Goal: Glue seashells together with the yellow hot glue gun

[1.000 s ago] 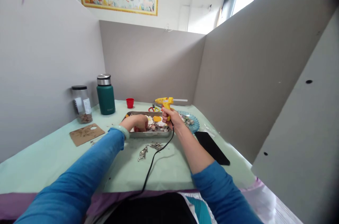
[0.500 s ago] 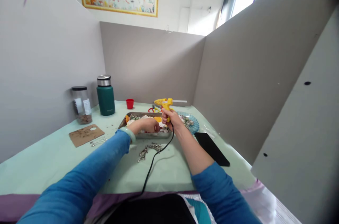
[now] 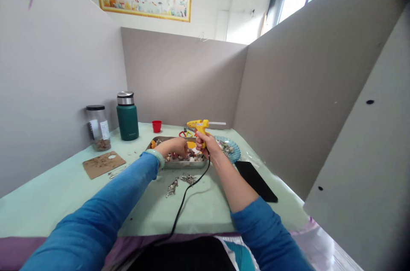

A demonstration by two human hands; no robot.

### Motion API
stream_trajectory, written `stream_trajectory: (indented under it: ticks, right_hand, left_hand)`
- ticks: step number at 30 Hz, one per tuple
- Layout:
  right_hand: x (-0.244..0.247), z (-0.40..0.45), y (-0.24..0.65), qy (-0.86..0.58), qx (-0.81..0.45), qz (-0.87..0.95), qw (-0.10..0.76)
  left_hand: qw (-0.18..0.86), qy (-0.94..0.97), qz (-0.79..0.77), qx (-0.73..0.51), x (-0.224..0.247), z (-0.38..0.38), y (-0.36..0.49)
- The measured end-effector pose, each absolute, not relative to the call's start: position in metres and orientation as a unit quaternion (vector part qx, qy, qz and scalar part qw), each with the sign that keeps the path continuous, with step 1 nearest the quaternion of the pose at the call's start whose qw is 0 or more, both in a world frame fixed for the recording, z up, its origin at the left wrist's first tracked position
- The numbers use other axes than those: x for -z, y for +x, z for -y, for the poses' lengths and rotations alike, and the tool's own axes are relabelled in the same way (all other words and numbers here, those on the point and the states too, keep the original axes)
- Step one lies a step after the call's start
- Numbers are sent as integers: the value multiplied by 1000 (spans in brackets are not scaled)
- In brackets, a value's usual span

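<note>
The right hand (image 3: 208,142) grips a yellow plastic glue gun (image 3: 200,124) near a shallow rectangular metal tray (image 3: 185,164), toward the far edge of the pale-green tabletop (image 3: 214,215). The left hand (image 3: 177,146) dips among small mixed-colour pieces (image 3: 194,156) there; whether its fingers pinch one cannot be told. Ideally, they avoid the nozzle (image 3: 189,124).

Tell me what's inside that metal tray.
The metal tray holds a yellow piece and many small pale and brown bits. The left hand hides whatever lies beneath it.
</note>
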State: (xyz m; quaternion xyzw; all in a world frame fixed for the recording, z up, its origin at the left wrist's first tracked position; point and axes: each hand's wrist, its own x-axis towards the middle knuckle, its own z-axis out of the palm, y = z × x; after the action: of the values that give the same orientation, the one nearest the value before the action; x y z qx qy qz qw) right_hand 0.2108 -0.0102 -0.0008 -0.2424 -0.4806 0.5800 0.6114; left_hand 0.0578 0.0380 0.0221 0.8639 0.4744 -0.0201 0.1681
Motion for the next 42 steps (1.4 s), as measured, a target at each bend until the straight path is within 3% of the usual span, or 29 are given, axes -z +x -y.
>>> stream_trajectory:
  ticks: [4, 9, 17, 26, 30, 34, 36, 39, 42]
  right_hand:
    - [1, 10, 211, -247, -575, 486, 610]
    - [0, 10, 211, -248, -571, 488, 611]
    - [2, 10, 211, -249, -564, 489, 616]
    - [0, 11, 212, -243, -571, 492, 611]
    - [0, 9, 213, -250, -565, 490, 615]
    - [0, 10, 213, -261, -549, 494, 622]
    - [1, 10, 212, -268, -537, 499, 625]
    - [3, 10, 210, -281, -508, 515, 631]
    - [5, 11, 206, -303, -466, 539, 633]
  left_hand:
    - [157, 872, -460, 60, -12, -36, 63]
    - [13, 871, -487, -54, -3, -44, 67]
    - [16, 913, -407, 32, 1, -42, 75]
    - [3, 903, -427, -52, 2, -48, 76]
    - [114, 869, -462, -134, -13, -50, 64]
    - [451, 754, -414, -238, -18, -42, 47]
    - [570, 691, -356, -266, -17, -34, 39]
    - [657, 628, -299, -290, -14, -21, 34]
    - [666, 599, -309, -319, -12, -10, 35]
